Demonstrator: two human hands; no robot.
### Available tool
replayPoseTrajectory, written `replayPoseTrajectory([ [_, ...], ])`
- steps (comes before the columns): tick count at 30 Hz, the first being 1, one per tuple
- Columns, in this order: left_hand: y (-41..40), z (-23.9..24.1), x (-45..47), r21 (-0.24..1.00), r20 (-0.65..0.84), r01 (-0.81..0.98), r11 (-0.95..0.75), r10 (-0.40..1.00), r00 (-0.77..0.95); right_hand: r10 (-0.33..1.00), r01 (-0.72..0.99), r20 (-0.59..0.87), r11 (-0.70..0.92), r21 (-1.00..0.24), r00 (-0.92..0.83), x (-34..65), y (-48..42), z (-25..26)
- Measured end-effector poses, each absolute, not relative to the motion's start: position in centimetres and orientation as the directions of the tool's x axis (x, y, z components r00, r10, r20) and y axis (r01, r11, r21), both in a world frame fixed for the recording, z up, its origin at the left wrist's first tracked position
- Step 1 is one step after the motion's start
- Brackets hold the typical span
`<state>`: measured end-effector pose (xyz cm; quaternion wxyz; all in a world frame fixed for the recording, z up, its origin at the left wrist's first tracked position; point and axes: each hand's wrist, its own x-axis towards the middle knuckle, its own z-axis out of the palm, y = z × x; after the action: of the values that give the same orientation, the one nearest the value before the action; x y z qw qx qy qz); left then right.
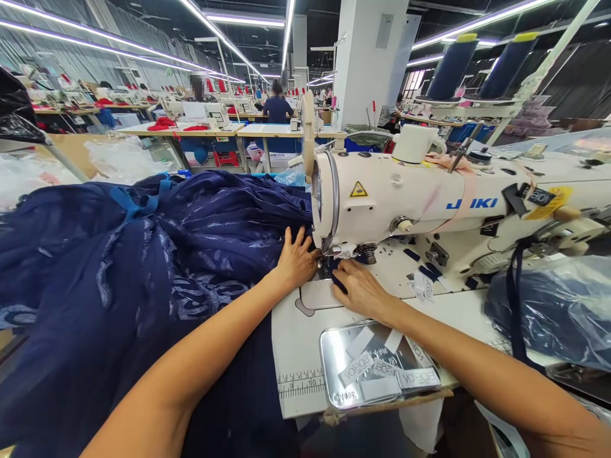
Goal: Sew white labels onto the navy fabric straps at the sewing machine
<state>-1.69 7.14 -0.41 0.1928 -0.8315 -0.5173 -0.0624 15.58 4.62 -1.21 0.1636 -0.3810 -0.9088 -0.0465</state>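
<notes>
In the head view, my left hand (300,257) lies beside the needle area of a white sewing machine (382,191), fingers spread over navy fabric (229,229). My right hand (359,289) is on the other side of the presser foot (326,267), its fingers closed on a small dark navy piece of the fabric. The machine head partly hides the fingertips of both hands. A large bundle of navy lace-trimmed garments, tied with a blue strip (136,202), spreads out to the left and hangs over the table's front.
A metal tray (334,385) with several printed labels (417,376) sits at the table's front edge. Fabric scraps and labels lie right of the needle. A plastic-wrapped navy bundle (554,312) is at right; two thread cones (452,67) stand above. Other people work farther back.
</notes>
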Motion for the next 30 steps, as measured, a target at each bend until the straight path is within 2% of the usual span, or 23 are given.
replayPoseTrajectory([
  [5,7.5,-0.5,-1.7,-0.239,0.322,0.889,-0.390,0.832,0.451,0.696,0.718,0.304,0.694,-0.055,-0.650,15.3,4.6,-1.2],
  [13,6.9,-0.7,-1.9,-0.222,0.368,0.901,-0.373,0.824,0.432,0.706,0.757,0.297,0.646,0.104,-0.643,16.5,5.6,-1.2],
  [16,7.3,-0.4,-2.3,-0.114,0.395,0.921,-0.373,0.833,0.387,0.699,0.754,0.315,0.650,0.093,-0.642,17.4,6.3,-1.5],
  [19,9.0,0.2,-3.5,0.135,0.386,0.926,-0.351,0.880,0.277,0.697,0.754,0.331,0.652,0.078,-0.636,17.8,6.7,-1.9],
  [21,10.6,0.5,-4.6,0.258,0.365,0.905,-0.339,0.901,0.234,0.700,0.760,0.339,0.644,0.081,-0.629,17.8,6.9,-2.0],
  [27,12.7,1.2,-5.3,0.347,0.319,0.887,-0.304,0.928,0.193,0.716,0.774,0.322,0.624,0.103,-0.620,17.7,7.1,-2.0],
  [30,10.0,2.3,-4.4,0.334,0.274,0.875,-0.350,0.924,0.265,0.716,0.774,0.313,0.620,0.127,-0.624,17.8,6.9,-2.0],
])
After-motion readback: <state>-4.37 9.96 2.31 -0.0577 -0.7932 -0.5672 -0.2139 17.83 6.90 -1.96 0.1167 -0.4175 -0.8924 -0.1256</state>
